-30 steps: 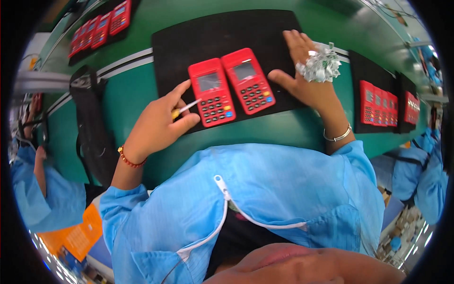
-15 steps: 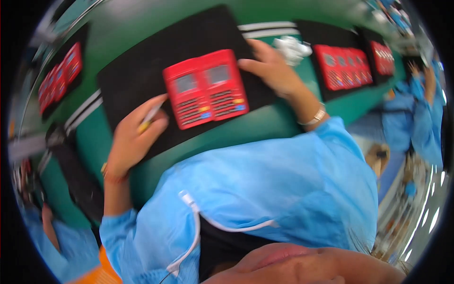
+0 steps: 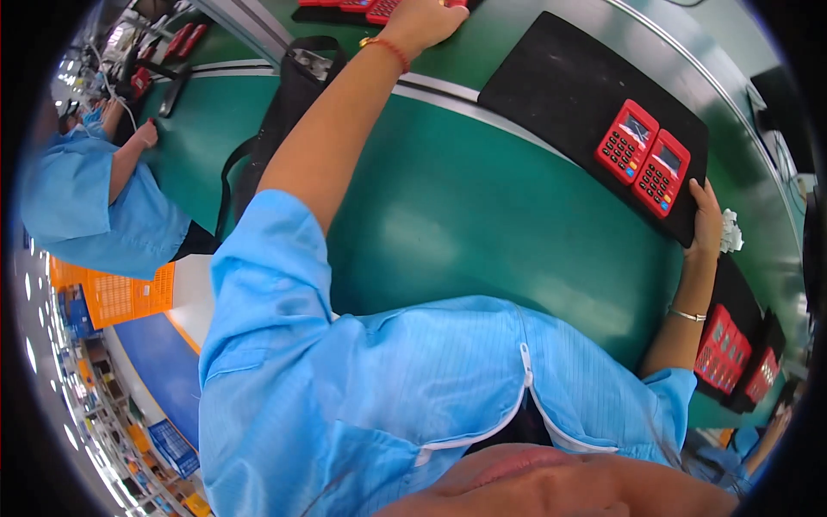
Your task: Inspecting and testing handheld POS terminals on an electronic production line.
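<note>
Left hand [image 3: 422, 21] now by far terminals [image 3: 382, 10], right hand [image 3: 705, 224] at mat [image 3: 560, 82] edge, open bench [image 3: 465, 198] between, hold of fingers [image 3: 709, 196] unclear

Showing no legible words, labels, brands, numbers or signs; carrying only tiny markings [image 3: 657, 183], too small for reading, on the keypads [image 3: 618, 152] of the two red payment terminals [image 3: 628, 141] lying side by side.

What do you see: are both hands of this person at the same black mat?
No, the right hand is at the mat bearing two red payment terminals, while the left hand is over another black mat.
</note>
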The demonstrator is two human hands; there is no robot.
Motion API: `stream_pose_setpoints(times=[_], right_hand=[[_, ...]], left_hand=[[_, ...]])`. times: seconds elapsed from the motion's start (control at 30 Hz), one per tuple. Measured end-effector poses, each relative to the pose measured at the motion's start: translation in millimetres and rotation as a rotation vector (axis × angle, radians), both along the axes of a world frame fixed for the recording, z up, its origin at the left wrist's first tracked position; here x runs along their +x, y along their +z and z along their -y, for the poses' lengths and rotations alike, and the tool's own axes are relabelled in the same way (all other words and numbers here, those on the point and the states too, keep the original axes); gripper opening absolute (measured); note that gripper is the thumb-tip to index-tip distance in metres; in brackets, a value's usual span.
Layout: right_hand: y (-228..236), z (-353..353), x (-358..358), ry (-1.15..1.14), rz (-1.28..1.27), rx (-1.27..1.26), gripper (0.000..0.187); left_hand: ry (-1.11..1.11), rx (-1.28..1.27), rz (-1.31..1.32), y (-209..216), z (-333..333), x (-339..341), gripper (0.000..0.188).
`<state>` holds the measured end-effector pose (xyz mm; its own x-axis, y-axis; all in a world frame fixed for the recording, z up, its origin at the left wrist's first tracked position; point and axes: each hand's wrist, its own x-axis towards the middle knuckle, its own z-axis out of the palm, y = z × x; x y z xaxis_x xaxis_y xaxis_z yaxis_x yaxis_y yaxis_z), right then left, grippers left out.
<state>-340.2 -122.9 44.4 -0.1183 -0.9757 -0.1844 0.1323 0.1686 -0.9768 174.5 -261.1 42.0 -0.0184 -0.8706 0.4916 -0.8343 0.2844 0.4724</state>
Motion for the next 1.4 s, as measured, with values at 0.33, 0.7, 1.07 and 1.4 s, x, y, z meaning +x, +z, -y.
stream_pose_setpoints(times=[0.33,0.7,1.07,1.4], right_hand=[[-35.4,42.5,2.8,-0.023,-0.026,-0.045,0.042],[-50.3,50.4,-24.6,0.016,-0.295,-0.13,0.058],[-31.6,-116.5,-40.3,-0.043,-0.391,-0.078,0.073],[-6.3,-180.3,-55.9,-0.09,-1.588,-0.553,0.061]], left_hand=[[0.557,0.34,0.39,-21.2,33.4,46.2,0.066],[0.145,0.436,0.258,-2.0,52.3,-31.1,0.066],[-0.3,0.547,0.136,-0.7,-113.1,-127.7,0.062],[-0.319,0.513,0.265,18.7,-320.1,-139.7,0.109]])
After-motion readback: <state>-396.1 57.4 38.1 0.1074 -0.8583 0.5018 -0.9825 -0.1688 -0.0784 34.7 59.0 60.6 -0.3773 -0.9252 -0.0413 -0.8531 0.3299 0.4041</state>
